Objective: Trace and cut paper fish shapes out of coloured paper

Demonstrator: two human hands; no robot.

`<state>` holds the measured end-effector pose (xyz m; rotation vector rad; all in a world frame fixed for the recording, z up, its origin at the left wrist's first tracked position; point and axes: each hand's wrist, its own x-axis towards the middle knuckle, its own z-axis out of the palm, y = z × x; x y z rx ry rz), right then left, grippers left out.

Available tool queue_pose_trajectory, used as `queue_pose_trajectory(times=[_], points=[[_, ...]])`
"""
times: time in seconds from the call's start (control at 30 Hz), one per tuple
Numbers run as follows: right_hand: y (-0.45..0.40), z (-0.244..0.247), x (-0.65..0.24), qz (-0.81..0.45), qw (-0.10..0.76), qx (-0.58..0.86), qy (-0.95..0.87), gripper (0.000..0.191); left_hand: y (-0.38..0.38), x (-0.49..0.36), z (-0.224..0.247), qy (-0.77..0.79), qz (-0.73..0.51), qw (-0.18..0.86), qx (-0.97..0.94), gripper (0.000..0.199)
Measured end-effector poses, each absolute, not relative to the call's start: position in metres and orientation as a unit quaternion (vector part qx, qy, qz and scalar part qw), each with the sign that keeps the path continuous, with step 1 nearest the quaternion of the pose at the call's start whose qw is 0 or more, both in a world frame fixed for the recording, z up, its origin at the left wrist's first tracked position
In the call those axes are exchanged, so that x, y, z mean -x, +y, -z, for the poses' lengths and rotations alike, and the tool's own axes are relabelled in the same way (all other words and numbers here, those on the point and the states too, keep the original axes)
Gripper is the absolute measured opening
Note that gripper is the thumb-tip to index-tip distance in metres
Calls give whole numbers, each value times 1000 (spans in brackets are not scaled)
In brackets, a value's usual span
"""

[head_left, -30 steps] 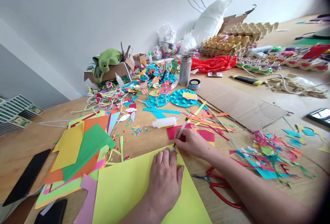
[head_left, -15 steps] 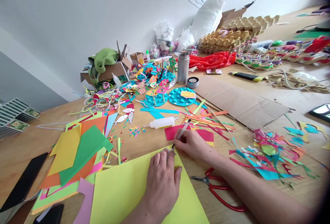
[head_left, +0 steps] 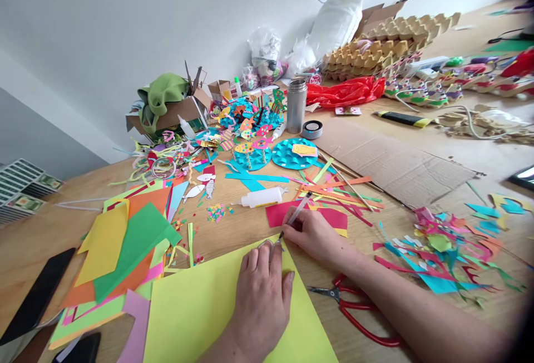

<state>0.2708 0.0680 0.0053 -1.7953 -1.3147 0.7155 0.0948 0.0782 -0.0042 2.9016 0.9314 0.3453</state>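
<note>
My right hand (head_left: 308, 235) pinches a pen (head_left: 299, 209), its dark tip down at the top edge of a sheet of yellow paper (head_left: 192, 313). My left hand (head_left: 263, 302) lies flat on that sheet, fingers stretched out. Under its fingertips shows a small pale cutout (head_left: 264, 243), mostly covered, with the pen tip beside it. Red-handled scissors (head_left: 346, 303) rest on the table under my right forearm. Just beyond my hands are a dark pink paper piece (head_left: 277, 215) and a white glue bottle (head_left: 262, 197) on its side.
Coloured paper sheets (head_left: 133, 246) are stacked at the left. Paper scraps (head_left: 438, 240) lie at the right, beside a cardboard sheet (head_left: 392, 168). Behind stand a metal bottle (head_left: 296, 107), blue discs (head_left: 287, 154) with paper fish, and egg trays (head_left: 375, 54). A black phone-like object (head_left: 37, 296) lies far left.
The camera view has shifted slightly. Both hands keep nearly the same place on the yellow paper, and the pen tip stays by the cutout.
</note>
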Motion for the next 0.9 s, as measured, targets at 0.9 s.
queue_pose_trajectory(times=[0.9], points=[[67,-6,-269,-258,377,727,-513,9,79,-93,8,303,-109,36,-946,40]])
